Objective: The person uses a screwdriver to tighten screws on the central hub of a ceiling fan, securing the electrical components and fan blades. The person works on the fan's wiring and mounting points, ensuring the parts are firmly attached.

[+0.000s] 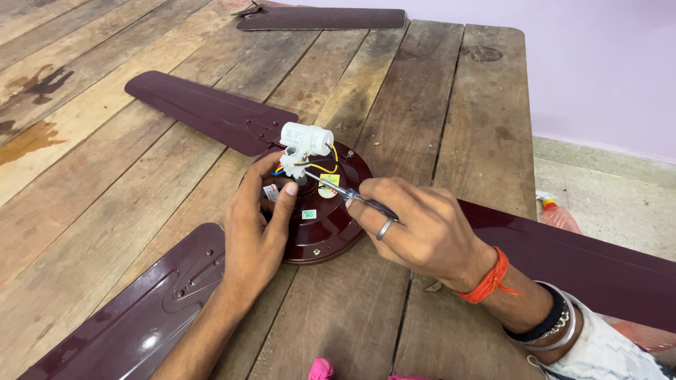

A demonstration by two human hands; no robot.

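A worn wooden plank table (436,91) fills most of the view, stained dark in patches on its far left side. Beyond its right edge lie a pale concrete floor (605,190) and a lilac wall (591,56).

The landmark is the round maroon fan motor housing (327,229), lying near the middle of the table. Three maroon blades join it: one (204,109) running up and left, one (141,309) down and left, one (577,264) off to the right. A fourth, loose blade (320,17) lies well beyond the housing at the table's far edge.

On top of the housing sits one white capacitor (306,138) with yellow, blue and other wires below it.

Two hands work here. The left hand (257,232) curls against the housing's left side, thumb pressed by the wiring. The right hand (415,225), wearing one ring, is closed around one screwdriver (345,191) whose tip reaches the wiring block under the capacitor. An orange thread and bangles circle that wrist.

A bottle (560,214) lies on the floor right of the housing.
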